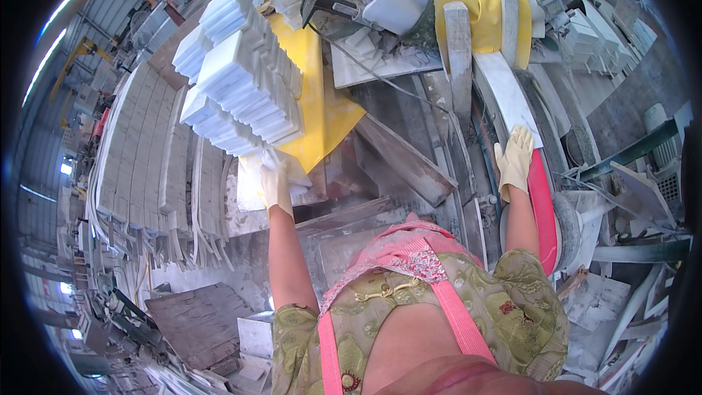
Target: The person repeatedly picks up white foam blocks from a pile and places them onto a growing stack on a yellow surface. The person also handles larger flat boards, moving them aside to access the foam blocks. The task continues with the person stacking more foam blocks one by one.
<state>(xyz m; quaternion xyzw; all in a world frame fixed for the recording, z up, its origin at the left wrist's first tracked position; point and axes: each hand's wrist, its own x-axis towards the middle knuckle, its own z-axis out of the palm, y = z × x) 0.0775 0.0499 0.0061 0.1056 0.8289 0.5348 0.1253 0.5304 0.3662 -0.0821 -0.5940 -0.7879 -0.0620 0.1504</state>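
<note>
From the head camera, the person's left hand [276, 184] wears a pale glove and is stretched out in front. It rests on a white stone block [252, 186] at the near end of a stack of white stone strips [245, 80]. The fingers look curled onto the block, but it is hard to tell how tight the grip is. The strips are piled in stepped rows on a yellow sheet [322, 113] that covers part of a dusty grey work table [380, 175]. The right hand [514, 159] also wears a pale glove. It lies flat, with the fingers spread a little, on the near end of a long white stone slab [504, 95], just where a red curved guard [542, 205] begins. A grey upright post [459, 51] stands between the two hands, farther away. To the left, many more white stone strips [146, 168] lean in rows, well apart from the hands. At the top, another person's gloved hand [285, 0] is beside a dark power tool [329, 1]. The person wears a pink striped apron [409, 256] over a green patterned shirt.
</note>
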